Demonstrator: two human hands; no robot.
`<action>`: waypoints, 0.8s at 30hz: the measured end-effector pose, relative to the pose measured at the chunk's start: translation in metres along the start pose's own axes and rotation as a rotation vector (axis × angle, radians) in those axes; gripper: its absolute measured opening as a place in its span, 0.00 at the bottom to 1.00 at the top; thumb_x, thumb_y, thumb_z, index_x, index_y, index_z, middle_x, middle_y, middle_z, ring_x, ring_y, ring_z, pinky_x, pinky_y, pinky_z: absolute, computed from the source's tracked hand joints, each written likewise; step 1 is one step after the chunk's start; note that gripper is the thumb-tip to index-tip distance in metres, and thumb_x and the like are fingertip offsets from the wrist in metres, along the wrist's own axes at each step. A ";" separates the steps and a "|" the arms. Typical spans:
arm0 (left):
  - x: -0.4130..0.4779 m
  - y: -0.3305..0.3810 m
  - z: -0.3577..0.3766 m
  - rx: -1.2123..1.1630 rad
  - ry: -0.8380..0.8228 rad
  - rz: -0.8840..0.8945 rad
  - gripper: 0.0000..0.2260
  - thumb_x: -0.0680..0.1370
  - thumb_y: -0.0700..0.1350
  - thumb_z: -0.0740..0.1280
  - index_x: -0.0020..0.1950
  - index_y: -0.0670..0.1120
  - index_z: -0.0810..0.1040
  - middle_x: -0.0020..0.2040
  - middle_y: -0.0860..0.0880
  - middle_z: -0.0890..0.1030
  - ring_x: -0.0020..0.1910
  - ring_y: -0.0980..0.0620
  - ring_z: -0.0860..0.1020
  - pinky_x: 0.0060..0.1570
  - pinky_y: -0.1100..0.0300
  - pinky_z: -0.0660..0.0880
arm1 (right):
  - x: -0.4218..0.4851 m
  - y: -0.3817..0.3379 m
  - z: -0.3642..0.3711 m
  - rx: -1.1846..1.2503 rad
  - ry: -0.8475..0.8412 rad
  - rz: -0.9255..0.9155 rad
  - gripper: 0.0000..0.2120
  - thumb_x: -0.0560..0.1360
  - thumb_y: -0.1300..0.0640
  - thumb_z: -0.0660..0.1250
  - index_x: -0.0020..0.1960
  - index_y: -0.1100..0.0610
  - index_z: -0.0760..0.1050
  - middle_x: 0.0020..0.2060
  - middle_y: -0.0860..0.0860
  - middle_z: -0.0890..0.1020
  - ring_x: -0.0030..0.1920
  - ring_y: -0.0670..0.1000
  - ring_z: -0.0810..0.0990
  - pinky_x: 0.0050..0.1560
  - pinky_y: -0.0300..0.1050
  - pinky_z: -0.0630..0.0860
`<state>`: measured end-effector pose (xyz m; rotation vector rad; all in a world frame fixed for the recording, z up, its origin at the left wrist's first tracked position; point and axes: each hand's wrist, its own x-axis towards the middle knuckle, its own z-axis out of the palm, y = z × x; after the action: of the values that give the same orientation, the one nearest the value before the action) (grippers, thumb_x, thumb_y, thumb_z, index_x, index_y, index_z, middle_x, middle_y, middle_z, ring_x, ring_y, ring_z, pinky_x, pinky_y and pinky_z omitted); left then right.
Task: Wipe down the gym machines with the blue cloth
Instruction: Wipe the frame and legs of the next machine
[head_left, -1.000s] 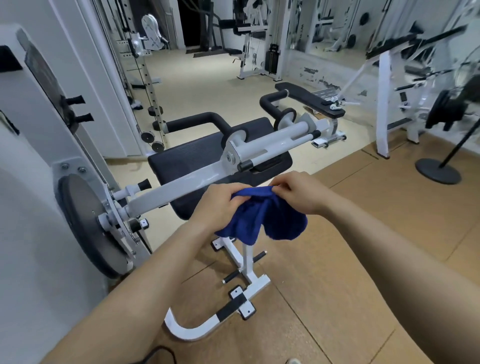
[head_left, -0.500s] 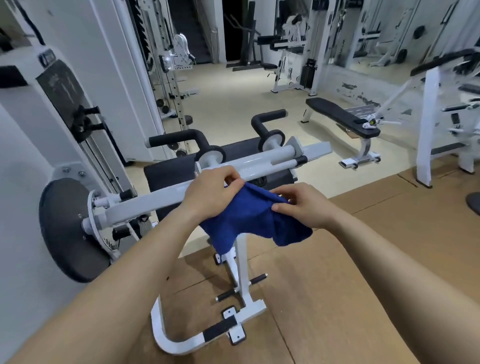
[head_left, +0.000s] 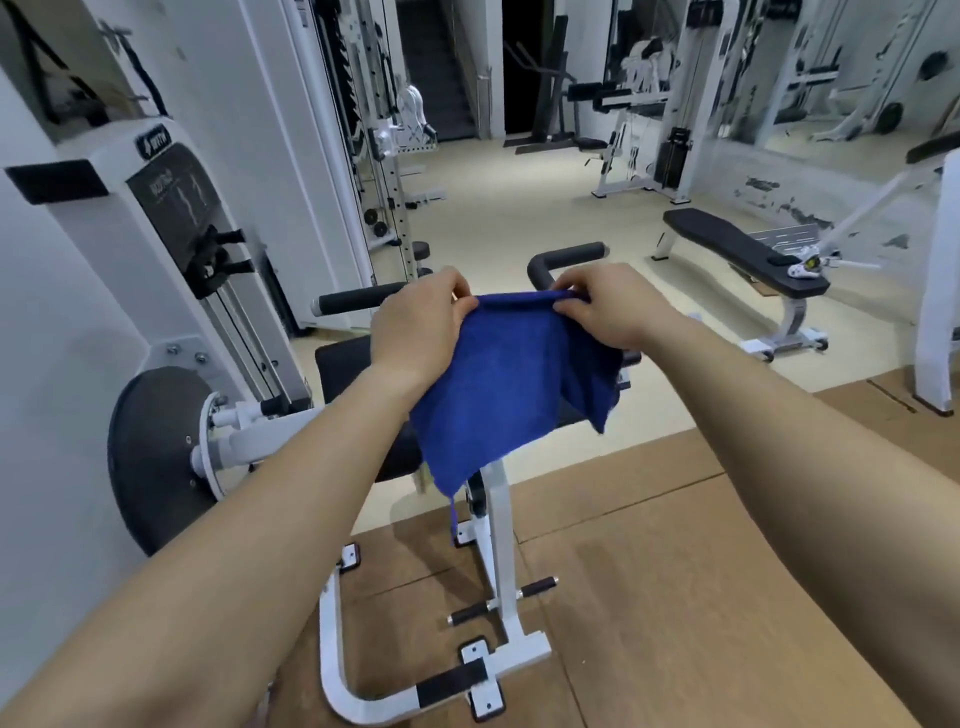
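The blue cloth (head_left: 509, 384) hangs spread out in the air in front of me, held by its top edge. My left hand (head_left: 415, 332) pinches the cloth's top left corner and my right hand (head_left: 608, 306) pinches the top right part. Behind and below the cloth stands a white gym machine (head_left: 498, 525) with a black seat pad (head_left: 343, 364), black foam handles (head_left: 566, 257) and a white arm running to a dark round disc (head_left: 150, 457) at the left. The cloth hides the middle of the arm and part of the seat.
The machine's white weight tower (head_left: 171, 218) rises at my left. A black flat bench (head_left: 737, 249) stands to the right on the pale floor. More white machines (head_left: 654, 135) stand at the back. A white post (head_left: 935, 291) is at the right edge. Brown mat floor lies below me.
Both hands have lifted the cloth higher and pulled it apart, so it now hangs open instead of bunched. My view has tilted up and moved nearer the machine.
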<state>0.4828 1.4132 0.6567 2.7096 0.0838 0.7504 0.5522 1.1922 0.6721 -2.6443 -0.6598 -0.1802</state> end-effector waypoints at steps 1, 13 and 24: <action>0.003 0.001 0.011 0.082 0.027 -0.004 0.07 0.81 0.46 0.63 0.59 0.50 0.77 0.54 0.50 0.79 0.52 0.47 0.76 0.46 0.53 0.70 | 0.011 0.001 0.011 -0.079 0.037 0.024 0.15 0.80 0.52 0.64 0.66 0.49 0.76 0.60 0.52 0.80 0.60 0.58 0.76 0.54 0.50 0.74; -0.072 -0.023 0.087 0.404 -0.204 0.105 0.27 0.84 0.54 0.48 0.80 0.42 0.59 0.79 0.43 0.63 0.78 0.45 0.61 0.77 0.50 0.56 | 0.000 -0.003 0.129 -0.254 -0.011 -0.363 0.28 0.82 0.45 0.45 0.76 0.55 0.65 0.70 0.52 0.74 0.70 0.55 0.71 0.74 0.56 0.63; -0.020 0.030 0.115 0.414 -0.328 0.221 0.26 0.84 0.56 0.44 0.81 0.50 0.57 0.78 0.48 0.65 0.75 0.47 0.65 0.73 0.50 0.61 | -0.005 0.083 0.105 -0.260 0.072 -0.235 0.28 0.83 0.46 0.47 0.79 0.58 0.59 0.77 0.56 0.65 0.77 0.56 0.63 0.77 0.53 0.59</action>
<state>0.5232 1.3483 0.5638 3.2397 -0.1580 0.3624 0.5901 1.1671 0.5463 -2.7808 -0.9812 -0.4552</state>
